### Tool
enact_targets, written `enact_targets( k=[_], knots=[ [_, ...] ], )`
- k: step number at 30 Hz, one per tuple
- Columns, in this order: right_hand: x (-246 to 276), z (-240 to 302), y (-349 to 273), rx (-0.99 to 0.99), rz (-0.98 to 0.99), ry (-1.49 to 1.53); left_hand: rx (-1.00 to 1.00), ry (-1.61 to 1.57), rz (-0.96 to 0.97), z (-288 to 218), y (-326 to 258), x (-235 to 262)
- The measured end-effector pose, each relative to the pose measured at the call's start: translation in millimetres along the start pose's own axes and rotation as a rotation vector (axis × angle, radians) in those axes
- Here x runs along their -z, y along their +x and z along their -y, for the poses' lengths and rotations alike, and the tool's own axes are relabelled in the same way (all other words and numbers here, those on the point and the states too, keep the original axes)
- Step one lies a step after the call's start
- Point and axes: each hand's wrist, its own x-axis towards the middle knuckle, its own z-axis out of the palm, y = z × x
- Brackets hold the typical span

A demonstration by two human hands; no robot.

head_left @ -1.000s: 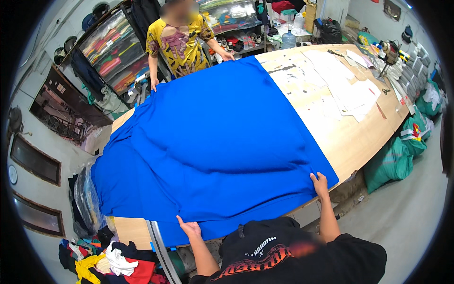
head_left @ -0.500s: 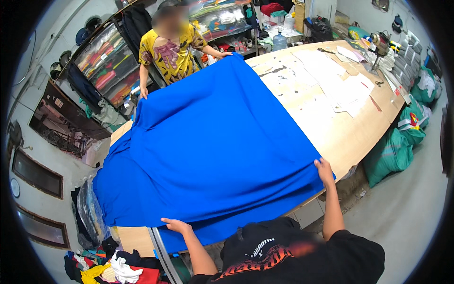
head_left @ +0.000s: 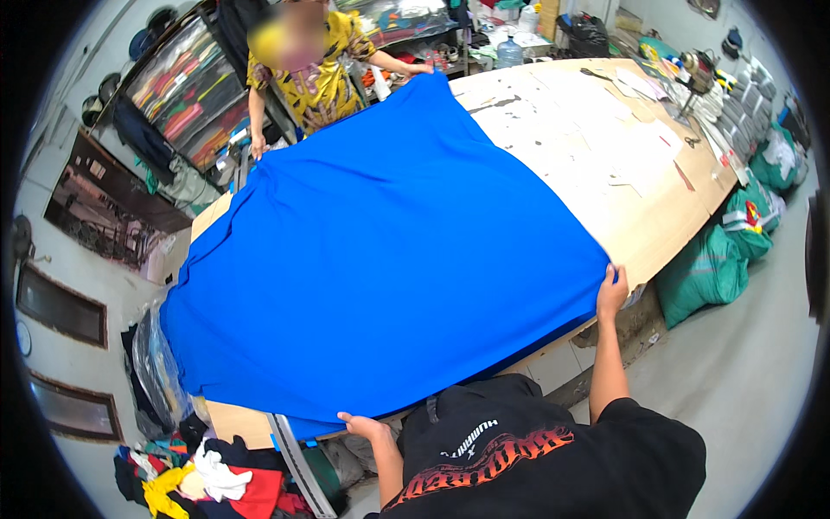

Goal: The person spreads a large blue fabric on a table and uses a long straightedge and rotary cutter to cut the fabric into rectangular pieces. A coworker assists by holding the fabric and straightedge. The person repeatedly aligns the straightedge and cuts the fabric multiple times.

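Cluttered sewing workshop, dark framed panels along the left wall, grey concrete floor on the right. Long pale wooden cutting table (head_left: 657,216) runs across the middle. Far left on the floor, a heap of mixed coloured fabric scraps (head_left: 199,480) lies beside a clear plastic bag of cloth (head_left: 151,372). Large bright blue fabric sheet (head_left: 380,251) is spread flat over the left part of the table, covering it from near edge to far edge. Left hand (head_left: 365,426) pinches the near hem of the sheet at its lower edge, fingers curled around the cloth. Across the table, another person in a yellow patterned shirt (head_left: 316,82) holds the far corners with both hands, glass-fronted shelves of folded cloth (head_left: 186,95) behind them. Right hand (head_left: 612,290) grips the near right corner of the sheet, fingers closed on it at the table edge. Bare right half of the table carries white paper pattern pieces (head_left: 644,151). Green stuffed sacks (head_left: 718,259) sit on the floor at far right.
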Motion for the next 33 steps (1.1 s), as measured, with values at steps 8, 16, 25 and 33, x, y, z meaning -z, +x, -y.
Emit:
enact_targets(
  k=[8, 16, 25, 33],
  knots=[
    [-26, -53, -38, -0.310, 0.262, -0.347, 0.190, 0.278, 0.066, -10, 25, 11],
    [-22, -53, -46, -0.350, 0.276, -0.312, 0.044, 0.475, -0.039, -22, 65, 9],
    [-24, -70, -44, -0.412, 0.153, -0.164, -0.168, 0.642, -0.260, -40, 123, 9],
    [15, -22, -11, -0.124, -0.017, 0.044, -0.574, 0.438, -0.428, -87, 36, -1]
  ],
)
